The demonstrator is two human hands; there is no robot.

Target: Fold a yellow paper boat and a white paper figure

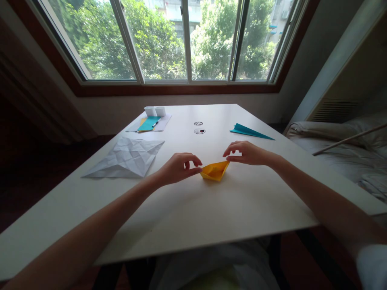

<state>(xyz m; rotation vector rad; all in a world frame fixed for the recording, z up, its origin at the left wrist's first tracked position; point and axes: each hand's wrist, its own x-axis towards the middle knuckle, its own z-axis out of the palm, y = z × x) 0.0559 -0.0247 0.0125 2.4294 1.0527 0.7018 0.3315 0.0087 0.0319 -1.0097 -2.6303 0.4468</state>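
A yellow folded paper boat [214,172] sits on the white table in front of me, its hollow side facing up. My left hand [181,168] is at the boat's left tip; the thumb touches or nearly touches it, and the curled index finger stays apart above. At the right tip is my right hand [246,153], its thumb close against the paper and a gap showing between thumb and fingers. Neither hand is visibly pinching the boat.
A creased white paper sheet [127,158] lies to the left. Behind it are blue paper [149,123], a pen [156,122] and small white boxes [160,111]. Two round pieces [199,131] lie mid-table. A blue paper plane [250,131] is at the right.
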